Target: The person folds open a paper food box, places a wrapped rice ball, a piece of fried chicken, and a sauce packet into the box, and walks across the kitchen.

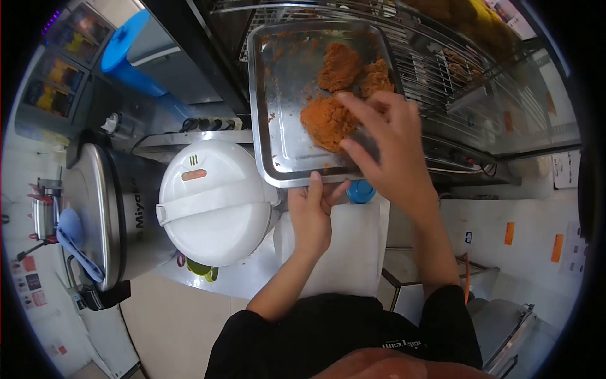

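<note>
Clamped on the shallow rectangular metal tray (278,107) at its near rim, the left hand (310,218) should hold level; the right hand (396,142), pinching the nearest craggy orange-brown fried piece (323,123) inside, should squeeze lightly.

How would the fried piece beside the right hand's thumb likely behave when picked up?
The fried piece would probably shed bits: its surface looks craggy, and crumbs dot the metal tray. It would likely keep its shape, since it sits as a thick lump. Its uneven outline suggests it wouldn't roll easily if pushed.
</note>
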`<state>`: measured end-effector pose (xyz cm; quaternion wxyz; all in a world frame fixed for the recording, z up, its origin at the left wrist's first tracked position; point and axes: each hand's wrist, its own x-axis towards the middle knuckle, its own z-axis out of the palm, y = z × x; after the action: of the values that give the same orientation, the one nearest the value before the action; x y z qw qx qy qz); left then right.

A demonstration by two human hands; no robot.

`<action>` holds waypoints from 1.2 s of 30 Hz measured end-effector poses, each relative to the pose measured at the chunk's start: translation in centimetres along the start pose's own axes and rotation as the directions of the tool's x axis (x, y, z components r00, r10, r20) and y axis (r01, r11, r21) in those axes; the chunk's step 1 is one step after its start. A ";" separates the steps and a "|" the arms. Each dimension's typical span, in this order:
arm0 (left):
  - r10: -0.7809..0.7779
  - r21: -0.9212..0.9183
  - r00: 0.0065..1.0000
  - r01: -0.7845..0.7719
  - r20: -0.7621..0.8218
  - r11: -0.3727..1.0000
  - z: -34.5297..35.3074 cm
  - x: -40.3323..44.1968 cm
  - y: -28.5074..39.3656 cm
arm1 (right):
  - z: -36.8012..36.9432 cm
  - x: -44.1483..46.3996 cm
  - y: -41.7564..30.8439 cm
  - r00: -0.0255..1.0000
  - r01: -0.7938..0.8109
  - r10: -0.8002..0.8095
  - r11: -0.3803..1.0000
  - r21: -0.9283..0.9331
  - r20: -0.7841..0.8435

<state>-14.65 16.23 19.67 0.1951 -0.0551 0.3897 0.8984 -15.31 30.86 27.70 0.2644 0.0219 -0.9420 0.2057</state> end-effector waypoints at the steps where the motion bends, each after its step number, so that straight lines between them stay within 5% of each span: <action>1: 0.016 -0.006 1.000 -0.016 -0.012 1.000 0.4 0.2 0.4 | -1.4 -0.5 -0.2 0.998 -0.037 0.039 0.999 0.031 -0.049; 5: 0.097 0.059 0.995 -0.095 -0.032 0.994 1.4 3.5 1.8 | -5.3 -5.2 0.9 0.977 -0.158 0.168 0.984 0.084 -0.132; 12: 0.291 0.157 0.957 -0.287 -0.007 0.945 4.0 12.6 3.1 | -5.4 -18.6 2.4 0.886 -0.463 0.459 0.865 0.194 0.071; 16: 0.298 0.092 0.953 -0.292 -0.056 0.952 4.9 14.2 3.1 | -2.8 -23.7 1.3 0.875 -0.479 0.474 0.816 0.324 0.099; 19: 0.328 0.233 0.945 -0.319 -0.001 0.919 3.9 9.0 0.4 | -2.8 -25.1 -0.5 0.904 -0.422 0.350 0.824 0.377 0.247; 21: 0.261 0.419 0.957 -0.290 0.126 0.860 2.6 2.0 -2.0 | -2.8 -26.5 -0.2 0.875 -0.387 0.224 0.856 0.343 0.429; 22: 0.209 0.720 0.923 -0.383 0.322 0.579 -0.5 -0.2 -3.6 | -2.7 -27.4 0.2 0.840 -0.366 0.158 0.871 0.327 0.519; 23: -0.061 0.781 0.917 -0.300 0.394 0.548 -3.4 -2.5 -4.8 | -2.6 -28.2 0.7 0.772 -0.365 0.114 0.885 0.289 0.626; 25: -0.655 0.864 0.633 -0.046 0.413 0.501 -9.9 -8.1 -6.7 | -2.7 -29.5 1.4 0.667 -0.362 0.087 0.906 0.219 0.740; 27: -0.898 0.938 0.311 0.048 0.311 0.342 -17.3 -13.7 -8.4 | -2.5 -29.6 2.0 0.600 -0.363 0.069 0.911 0.195 0.797; 28: -0.893 0.950 0.328 -0.056 0.310 0.309 -20.5 -17.0 -9.3 | -2.5 -29.5 2.2 0.591 -0.376 0.064 0.904 0.203 0.804; 30: -0.860 0.974 0.490 0.088 0.141 0.210 -23.4 -23.2 -8.7 | -1.9 -29.2 2.6 0.605 -0.378 0.040 0.893 0.243 0.795; 32: -0.853 0.959 0.513 0.275 -0.090 0.064 -25.6 -27.3 -7.9 | -0.4 -28.9 3.0 0.649 -0.351 0.000 0.887 0.299 0.761; 36: -0.773 0.872 0.589 0.479 -0.234 0.101 -29.2 -34.2 -8.6 | 1.2 -26.4 1.4 0.589 -0.231 -0.125 0.920 0.315 0.798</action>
<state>18.61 -10.05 2.25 0.6123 0.0211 0.6942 0.3778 6.51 29.91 12.83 -0.2066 0.1355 -0.8985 0.3628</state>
